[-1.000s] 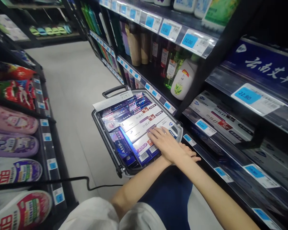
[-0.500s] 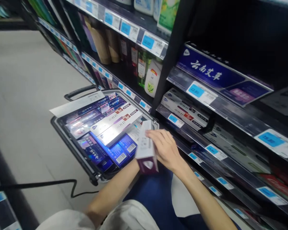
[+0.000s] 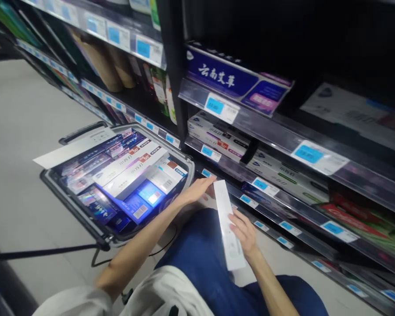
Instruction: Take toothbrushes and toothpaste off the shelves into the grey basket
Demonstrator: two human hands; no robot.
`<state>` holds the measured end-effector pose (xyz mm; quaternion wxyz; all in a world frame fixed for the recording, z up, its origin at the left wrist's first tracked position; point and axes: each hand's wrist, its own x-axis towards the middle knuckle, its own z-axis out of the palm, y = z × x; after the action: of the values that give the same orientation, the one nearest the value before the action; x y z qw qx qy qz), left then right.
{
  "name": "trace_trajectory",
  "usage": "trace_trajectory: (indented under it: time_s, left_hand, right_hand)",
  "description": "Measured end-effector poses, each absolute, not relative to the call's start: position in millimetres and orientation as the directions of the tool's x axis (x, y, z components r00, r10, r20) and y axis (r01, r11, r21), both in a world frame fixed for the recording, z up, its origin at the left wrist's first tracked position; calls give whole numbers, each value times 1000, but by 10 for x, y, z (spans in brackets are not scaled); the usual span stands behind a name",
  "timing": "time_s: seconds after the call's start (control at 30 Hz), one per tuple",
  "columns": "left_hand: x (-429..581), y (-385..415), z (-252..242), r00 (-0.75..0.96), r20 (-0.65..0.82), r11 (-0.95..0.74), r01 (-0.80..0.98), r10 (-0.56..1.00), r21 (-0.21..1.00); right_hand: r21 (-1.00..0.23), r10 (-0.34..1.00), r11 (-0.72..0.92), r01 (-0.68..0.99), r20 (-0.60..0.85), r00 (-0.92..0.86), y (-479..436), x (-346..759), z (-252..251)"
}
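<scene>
The right hand (image 3: 244, 231) pinches a slim white box (image 3: 226, 224) near the knees (image 3: 195, 245); the left hand (image 3: 198, 191), loosely spread, is by its far end, contact unclear. The box looks light, stiff, crushable: best held mid-length. Beyond, a packed basket (image 3: 75, 211).

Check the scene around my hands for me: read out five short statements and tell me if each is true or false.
1. The right hand holds a white box. True.

2. The left hand is gripping a bottle. False: it is stretched out beside the upper end of the white box.

3. The basket holds only shoes. False: boxes lie in it.

4. A white sheet juts out past the basket's rim. True.

5. On the shelving, the red box sits higher than the dark purple box. False: the dark purple box is higher.
</scene>
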<state>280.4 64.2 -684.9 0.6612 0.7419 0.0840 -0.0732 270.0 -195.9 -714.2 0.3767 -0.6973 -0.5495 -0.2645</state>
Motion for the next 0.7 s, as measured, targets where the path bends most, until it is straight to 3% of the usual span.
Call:
trace_trajectory:
  time_s: [0.13, 0.23, 0.3, 0.37, 0.43, 0.5, 0.57, 0.63, 0.7]
  left_hand:
    - [3034, 294, -6792, 927, -356, 96, 367, -117, 925]
    - [3184, 145, -6851, 916, -381, 81, 392, -125, 916]
    - [3243, 119, -6935, 918, -387, 105, 394, -83, 913]
    - [3274, 137, -7033, 926, -378, 236, 371, -18, 898]
    - [3289, 175, -7123, 924, -379, 396, 329, 55, 858]
    - [3302, 213, -7178, 912, -391, 496, 285, 122, 820]
    - [3312, 238, -7187, 908, -387, 538, 248, 159, 806]
    - [3315, 254, -7154, 911, -387, 597, 232, 143, 768]
    - [3308, 275, -7101, 915, -396, 660, 251, 77, 708]
  right_hand:
    - [-79, 598, -183, 980, 783, 175, -2060, 2901, -7116]
    - [-61, 659, -194, 979, 731, 176, -2114, 2992, -7228]
    - [-157, 665, -191, 969, 706, 245, -2120, 3030, -7334]
    - [-413, 583, -222, 883, 670, 460, -2099, 3069, -7404]
    - [-775, 437, -227, 590, 461, 772, -2066, 3116, -7394]
    - [-988, 395, -127, 82, 26, 918, -2042, 3164, -7296]
    - [-914, 561, -13, -405, -342, 754, -2044, 3200, -7148]
    - [-757, 739, 32, -653, -422, 525, -2069, 3224, -7007]
    - [-706, 806, 34, -708, -400, 437, -2103, 3248, -6916]
